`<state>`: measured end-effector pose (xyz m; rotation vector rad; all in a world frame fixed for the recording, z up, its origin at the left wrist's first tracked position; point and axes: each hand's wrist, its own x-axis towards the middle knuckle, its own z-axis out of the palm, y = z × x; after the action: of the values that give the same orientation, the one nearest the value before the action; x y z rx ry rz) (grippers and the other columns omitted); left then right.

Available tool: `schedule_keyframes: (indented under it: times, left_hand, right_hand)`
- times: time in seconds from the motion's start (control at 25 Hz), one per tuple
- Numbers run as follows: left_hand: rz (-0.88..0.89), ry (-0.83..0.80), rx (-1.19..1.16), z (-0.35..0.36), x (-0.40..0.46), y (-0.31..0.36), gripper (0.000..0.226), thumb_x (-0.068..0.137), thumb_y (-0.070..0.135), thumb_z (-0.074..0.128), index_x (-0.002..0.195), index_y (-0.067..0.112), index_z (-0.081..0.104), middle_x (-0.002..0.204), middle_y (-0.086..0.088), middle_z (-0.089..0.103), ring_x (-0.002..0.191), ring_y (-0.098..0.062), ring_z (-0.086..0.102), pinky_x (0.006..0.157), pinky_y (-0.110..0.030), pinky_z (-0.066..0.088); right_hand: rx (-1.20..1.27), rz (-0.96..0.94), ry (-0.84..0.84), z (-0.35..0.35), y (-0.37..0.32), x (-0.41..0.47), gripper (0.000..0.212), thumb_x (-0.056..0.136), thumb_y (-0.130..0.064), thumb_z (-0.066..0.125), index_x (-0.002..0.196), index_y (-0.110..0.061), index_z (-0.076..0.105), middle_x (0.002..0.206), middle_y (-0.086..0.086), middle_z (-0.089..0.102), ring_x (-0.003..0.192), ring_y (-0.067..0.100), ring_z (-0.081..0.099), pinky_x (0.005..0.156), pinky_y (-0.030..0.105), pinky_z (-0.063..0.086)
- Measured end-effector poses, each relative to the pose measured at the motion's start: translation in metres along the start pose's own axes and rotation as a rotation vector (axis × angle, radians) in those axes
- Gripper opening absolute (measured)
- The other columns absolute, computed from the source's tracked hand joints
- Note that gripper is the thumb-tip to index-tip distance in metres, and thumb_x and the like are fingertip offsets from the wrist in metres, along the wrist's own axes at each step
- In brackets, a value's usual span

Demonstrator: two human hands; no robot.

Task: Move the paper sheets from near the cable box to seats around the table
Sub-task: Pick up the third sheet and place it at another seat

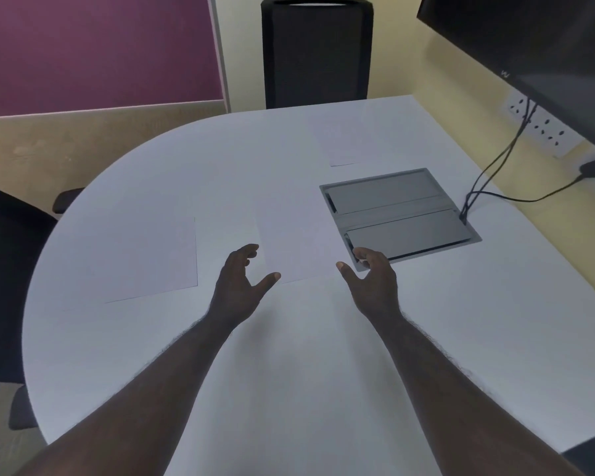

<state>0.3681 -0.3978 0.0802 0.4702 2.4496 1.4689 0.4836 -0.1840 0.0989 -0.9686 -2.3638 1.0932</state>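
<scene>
I see a paper sheet just left of the cable box, between my left hand and right hand, both spread wide, holding nothing. White table; black chair beyond the box.

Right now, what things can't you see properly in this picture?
- Chair on the left: mostly cut off by the frame edge, head view.
- Screen: cut off by the top-right corner.
- Cable box: near corner hidden behind the right hand.
- Middle paper sheet: whether it is one sheet or several, too pale to tell.
</scene>
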Motion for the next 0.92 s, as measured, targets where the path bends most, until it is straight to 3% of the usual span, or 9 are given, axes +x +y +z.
schedule_keyframes:
  times: [0.2, 0.4, 0.6, 0.92]
  left_hand:
    - [-0.055, 0.023, 0.075, 0.020, 0.038, -0.007, 0.067, 0.079, 0.040, 0.075, 0.137, 0.027, 0.043, 0.124, 0.012, 0.049, 0.118, -0.017, 0.050, 0.100, -0.044, 0.043]
    - [-0.197, 0.033, 0.187, 0.041, 0.084, -0.027, 0.073, 0.080, 0.043, 0.073, 0.141, 0.022, 0.041, 0.136, 0.002, 0.050, 0.124, -0.022, 0.050, 0.103, -0.048, 0.040]
    - [-0.378, 0.032, 0.355, 0.061, 0.116, -0.052, 0.076, 0.078, 0.048, 0.071, 0.141, 0.019, 0.041, 0.134, -0.002, 0.049, 0.123, -0.023, 0.049, 0.100, -0.045, 0.042]
    - [-0.474, 0.069, 0.426, 0.098, 0.148, -0.066, 0.078, 0.070, 0.050, 0.075, 0.133, 0.016, 0.045, 0.127, -0.004, 0.044, 0.120, -0.026, 0.047, 0.088, -0.039, 0.041]
  right_hand:
    - [-0.012, 0.040, -0.023, 0.020, 0.014, 0.045, 0.046, 0.084, -0.038, 0.071, 0.121, -0.012, 0.063, 0.122, 0.005, 0.064, 0.113, 0.024, 0.060, 0.097, 0.050, 0.048]
    - [-0.085, 0.066, -0.060, 0.050, 0.030, 0.088, 0.048, 0.083, -0.037, 0.072, 0.120, -0.009, 0.062, 0.119, 0.008, 0.064, 0.112, 0.027, 0.060, 0.095, 0.047, 0.049]
    - [-0.205, 0.141, -0.121, 0.081, 0.046, 0.119, 0.055, 0.081, -0.043, 0.072, 0.123, -0.011, 0.059, 0.119, 0.007, 0.061, 0.113, 0.030, 0.057, 0.093, 0.047, 0.048]
    - [-0.371, 0.256, -0.158, 0.123, 0.058, 0.145, 0.079, 0.071, -0.056, 0.075, 0.131, -0.011, 0.050, 0.129, 0.009, 0.049, 0.120, 0.033, 0.048, 0.093, 0.046, 0.043]
